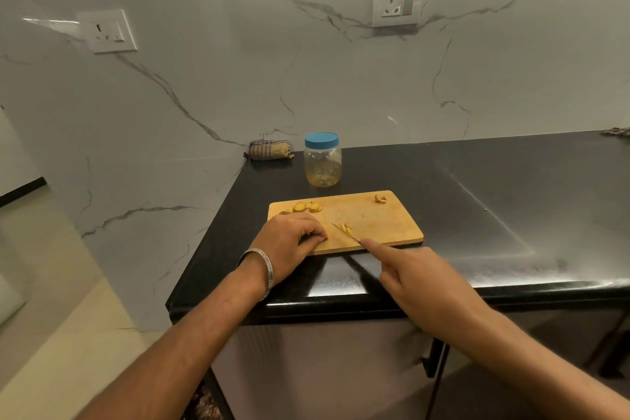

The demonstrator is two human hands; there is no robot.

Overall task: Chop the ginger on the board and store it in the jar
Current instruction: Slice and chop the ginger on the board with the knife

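Observation:
A wooden chopping board (381,218) lies on the black counter. Sliced ginger rounds (308,207) sit at its far left, a small ginger piece (380,198) at its far right, and cut bits (347,228) lie beside the knife blade (345,232). My left hand (293,237) is curled over the board's near left corner, fingertips pinching something small that I cannot make out. My right hand (422,278) holds the knife, index finger stretched along its spine, blade tip on the board. A clear plastic jar (322,160) with a blue lid, closed, stands behind the board.
A folded checked cloth (270,149) lies against the marble wall at the counter's back left corner. Another cloth (618,132) shows at the far right edge. The black counter (511,201) stretches right. Its left edge drops to the floor. Two wall sockets sit above.

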